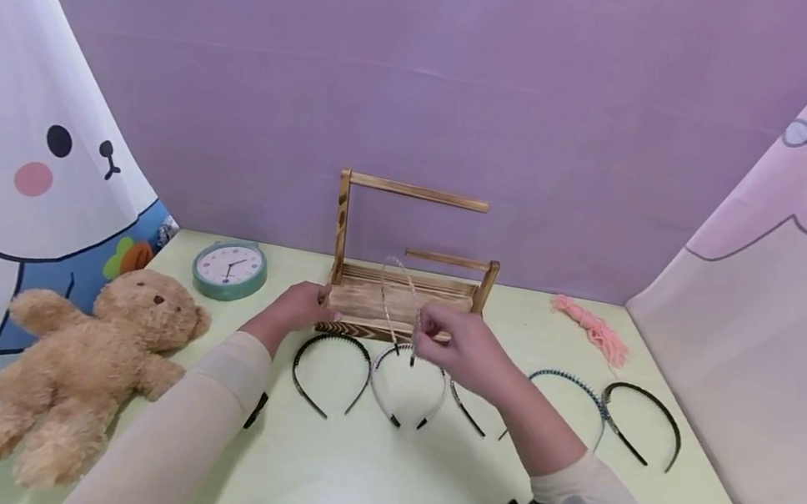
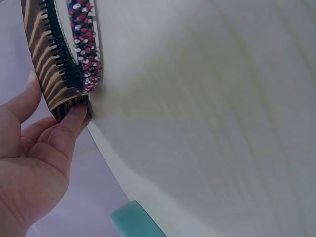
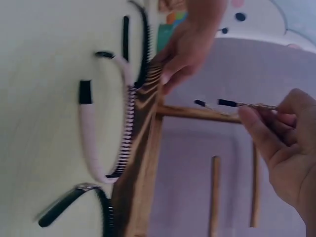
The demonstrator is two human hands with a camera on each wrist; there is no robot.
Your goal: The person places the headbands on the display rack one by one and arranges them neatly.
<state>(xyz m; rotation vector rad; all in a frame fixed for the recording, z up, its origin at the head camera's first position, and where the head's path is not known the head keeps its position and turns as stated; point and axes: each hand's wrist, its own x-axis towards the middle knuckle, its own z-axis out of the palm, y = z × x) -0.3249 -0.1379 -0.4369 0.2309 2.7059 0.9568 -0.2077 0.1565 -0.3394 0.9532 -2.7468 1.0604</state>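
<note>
A wooden rack [image 1: 367,302] with two raised bars stands at the back of the table. My left hand [image 1: 298,306] grips its left end, the thumb and fingers on either side of the striped wood [image 2: 49,79] in the left wrist view. My right hand [image 1: 467,348] pinches a thin, beaded headband [image 1: 387,305] with dark tips, near one end. That headband is held up in front of the rack's tray, its tips pointing down. Below the rack's front lie a black toothed headband [image 1: 304,349] and a pale pink one [image 3: 89,133]. The right forearm partly hides another dark headband [image 1: 467,411].
On the right lie a blue headband [image 1: 584,385], a black headband [image 1: 664,408] and a bundle of pink yarn [image 1: 591,325]. A teal clock [image 1: 229,268] and a brown teddy bear [image 1: 105,341] are at the left. A purple backdrop [image 1: 425,78] rises behind the table.
</note>
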